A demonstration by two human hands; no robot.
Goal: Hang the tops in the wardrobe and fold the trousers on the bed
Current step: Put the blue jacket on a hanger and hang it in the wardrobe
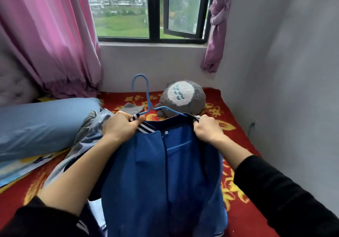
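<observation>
Blue jacket (pixel 161 172) is held up over the bed (pixel 247 209), with its neck drawn onto a blue hanger (pixel 146 97) whose hook stands above the jacket. The left hand (pixel 119 125) has its fingers curled round the striped collar. The right hand (pixel 207 128) has its fingers curled round the opposite shoulder.

Judgement: the hanging step is under way. The jacket is not yet in a wardrobe, and none is in view.

Left of the jacket, a pale denim garment (pixel 91 132), probably trousers, lies unfolded beside a blue pillow (pixel 42 123). Behind the jacket lie a grey sock (pixel 133 108) and a plush toy (pixel 183 97). Neither is judged an obstruction.
</observation>
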